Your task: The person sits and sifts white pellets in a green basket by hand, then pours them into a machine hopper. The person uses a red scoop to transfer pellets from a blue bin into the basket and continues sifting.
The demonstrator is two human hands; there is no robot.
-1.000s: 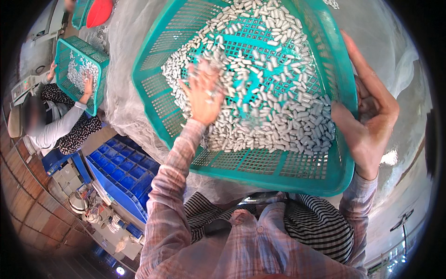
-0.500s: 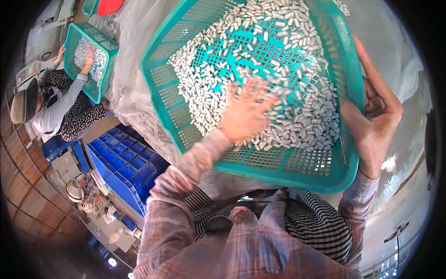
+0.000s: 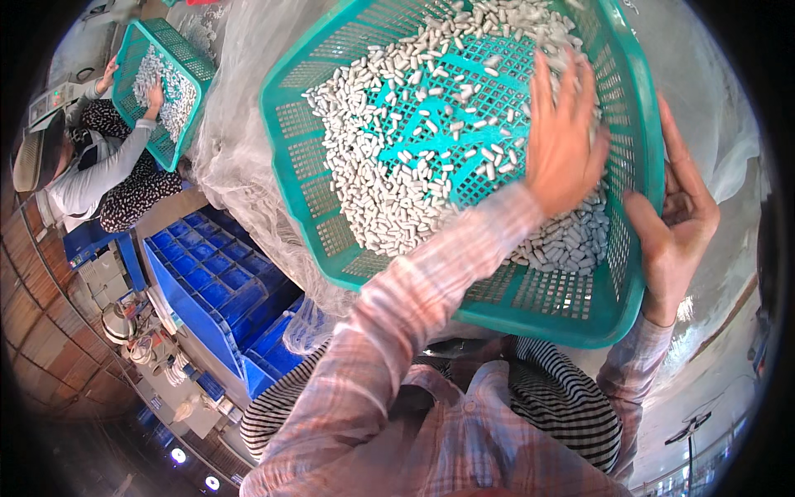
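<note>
A green plastic basket with mesh walls lies tilted before me, full of small white capsule-shaped pieces. Over the right part of its floor reaches my left hand, fingers stretched out and slightly apart, its tips blurred among the pieces near the far right side. It appears to grasp none of them. My right hand holds the basket's right rim, the thumb at the rim and the fingers outside, partly hidden. Mesh floor shows through the thinned middle; more pieces are heaped along the left, far and near right sides.
At the far left a co-worker has both hands at a similar green basket. Blue divided crates stand at my left. Crumpled translucent sheeting lies around my basket. Striped fabric covers my lap.
My left hand has swept from the basket's middle to its right side. More of the mesh floor shows in the middle. The right hand keeps its hold on the rim.
</note>
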